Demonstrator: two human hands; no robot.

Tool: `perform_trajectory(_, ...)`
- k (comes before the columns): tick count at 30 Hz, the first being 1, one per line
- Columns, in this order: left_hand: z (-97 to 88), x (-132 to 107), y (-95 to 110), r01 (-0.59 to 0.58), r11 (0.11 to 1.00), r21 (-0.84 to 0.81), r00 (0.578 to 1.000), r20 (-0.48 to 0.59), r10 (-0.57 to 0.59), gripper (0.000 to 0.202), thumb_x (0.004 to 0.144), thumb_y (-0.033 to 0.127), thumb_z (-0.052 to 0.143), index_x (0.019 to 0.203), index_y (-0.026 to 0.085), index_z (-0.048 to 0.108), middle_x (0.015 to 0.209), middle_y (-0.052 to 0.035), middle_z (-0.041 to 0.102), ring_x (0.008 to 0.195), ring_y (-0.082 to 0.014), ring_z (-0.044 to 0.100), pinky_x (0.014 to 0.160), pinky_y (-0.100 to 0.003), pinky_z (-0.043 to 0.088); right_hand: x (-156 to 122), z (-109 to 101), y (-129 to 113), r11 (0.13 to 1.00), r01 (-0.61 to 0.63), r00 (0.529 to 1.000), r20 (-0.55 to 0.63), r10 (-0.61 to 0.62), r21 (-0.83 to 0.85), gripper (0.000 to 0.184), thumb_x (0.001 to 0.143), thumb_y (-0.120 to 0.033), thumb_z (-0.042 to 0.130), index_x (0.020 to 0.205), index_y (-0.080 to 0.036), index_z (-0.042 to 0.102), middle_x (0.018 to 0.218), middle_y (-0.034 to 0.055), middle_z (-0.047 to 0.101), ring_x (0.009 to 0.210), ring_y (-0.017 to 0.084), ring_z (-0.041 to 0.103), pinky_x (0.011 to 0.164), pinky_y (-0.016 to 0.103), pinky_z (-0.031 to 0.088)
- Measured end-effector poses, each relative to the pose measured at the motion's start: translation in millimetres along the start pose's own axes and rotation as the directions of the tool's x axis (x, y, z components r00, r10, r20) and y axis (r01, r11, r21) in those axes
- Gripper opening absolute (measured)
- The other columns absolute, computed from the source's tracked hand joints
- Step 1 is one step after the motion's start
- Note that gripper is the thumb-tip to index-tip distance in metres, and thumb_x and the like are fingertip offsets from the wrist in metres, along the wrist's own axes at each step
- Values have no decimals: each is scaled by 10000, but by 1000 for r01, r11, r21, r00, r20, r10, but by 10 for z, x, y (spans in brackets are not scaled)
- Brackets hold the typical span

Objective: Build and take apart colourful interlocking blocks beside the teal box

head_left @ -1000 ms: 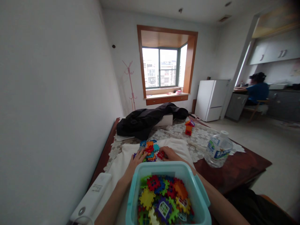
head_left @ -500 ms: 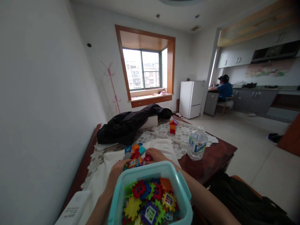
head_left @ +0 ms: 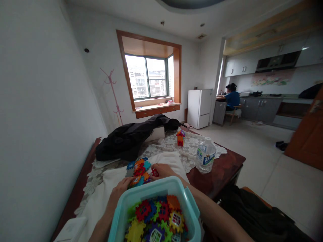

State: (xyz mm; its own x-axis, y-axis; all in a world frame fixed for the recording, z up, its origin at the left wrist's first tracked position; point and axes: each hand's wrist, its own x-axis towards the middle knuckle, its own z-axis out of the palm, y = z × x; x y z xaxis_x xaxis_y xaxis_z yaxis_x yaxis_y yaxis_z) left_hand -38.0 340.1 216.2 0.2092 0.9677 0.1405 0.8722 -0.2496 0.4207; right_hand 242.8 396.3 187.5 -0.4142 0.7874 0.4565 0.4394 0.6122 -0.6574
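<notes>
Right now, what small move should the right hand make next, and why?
I'd probably bring the right hand slightly left, carrying the red piece toward the colorful toothed pieces on the white cloth. That piece is at its fingertips and appears just apart from the group, while the left hand is at the group's near edge, seemingly placed to steady it.

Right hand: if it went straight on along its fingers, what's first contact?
Right hand points forward-left with a red piece at its fingertips; first contact would likely be the cluster of toothed pieces. The gap's depth is unclear.
</notes>
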Motion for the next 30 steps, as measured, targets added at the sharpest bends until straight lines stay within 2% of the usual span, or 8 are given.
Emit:
perform_trajectory(6, -2, 19, -3, 20, 999, -37, 1000, -11, -21, 580, 761, 369, 617, 1310, 231, 743, 1267, -134, 741, 1216, -368, 691, 1028, -470, 549, 12, -42, -119, 958, -15, 1000, -7, 13, -285, 179, 913, -315, 744, 1077, -250, 781, 958, 91, 773, 851, 259, 705, 776, 382, 465)
perform_trajectory(11, 96, 99, -150, -41, 993, -112, 997, -68, 34, 560, 717, 407, 624, 1212, 198, 783, 1351, -158, 736, 1305, -380, 663, 1119, -477, 519, 43, -73, -96, 940, -25, 999, -46, 9, -341, 147, 913, -369, 747, 992, -256, 797, 869, 96, 765, 794, 276, 702, 739, 400, 456)
perform_trajectory(15, 219, 166, -281, -73, 993, -90, 997, -30, 71, 570, 757, 412, 599, 1263, 219, 774, 1459, -152, 696, 1362, -383, 634, 1175, -499, 465, 49, -37, -5, 952, -6, 997, -69, -15, -306, 161, 925, -411, 726, 942, -268, 798, 827, 98, 752, 776, 273, 699, 743, 403, 465)
perform_trajectory(18, 288, 197, -342, -90, 996, 21, 995, 40, 90, 588, 808, 392, 621, 1380, 305, 726, 1519, -103, 655, 1431, -400, 571, 1192, -556, 421, 51, -5, 65, 969, 4, 997, -76, -24, -248, 171, 913, -438, 741, 882, -276, 788, 785, 88, 735, 760, 264, 689, 738, 399, 474)
perform_trajectory(21, 315, 209, -359, -97, 991, 93, 991, 99, 88, 619, 833, 382, 639, 1446, 303, 687, 1521, -112, 652, 1451, -409, 548, 1195, -567, 410, 71, -10, 116, 984, -36, 993, -117, 15, -176, 230, 915, -439, 728, 762, -268, 737, 730, 75, 702, 691, 243, 634, 697, 395, 461)
perform_trajectory(25, 286, 179, -281, -52, 992, 116, 994, 106, 39, 597, 849, 372, 618, 1434, 289, 700, 1498, -120, 671, 1438, -402, 557, 1227, -583, 362, 134, -100, 174, 989, -108, 963, -236, 130, 105, 376, 875, -459, 729, 603, -251, 573, 598, 22, 575, 595, 188, 502, 618, 353, 386)
perform_trajectory(28, 227, 128, -163, -28, 995, 93, 995, 98, 19, 535, 856, 333, 599, 1370, 312, 746, 1455, -90, 706, 1421, -392, 576, 1258, -615, 297, 184, -232, 183, 923, -99, 932, -290, 217, 372, 493, 889, -587, 658, 584, -247, 473, 535, -20, 476, 528, 146, 428, 539, 306, 316)
perform_trajectory(30, 181, 94, -91, -11, 997, 71, 995, 99, 3, 503, 852, 321, 606, 1328, 340, 767, 1437, -64, 720, 1414, -386, 585, 1271, -626, 270, 206, -338, 147, 822, -60, 911, -307, 277, 566, 545, 899, -660, 608, 583, -245, 453, 506, -42, 417, 478, 120, 363, 495, 283, 270)
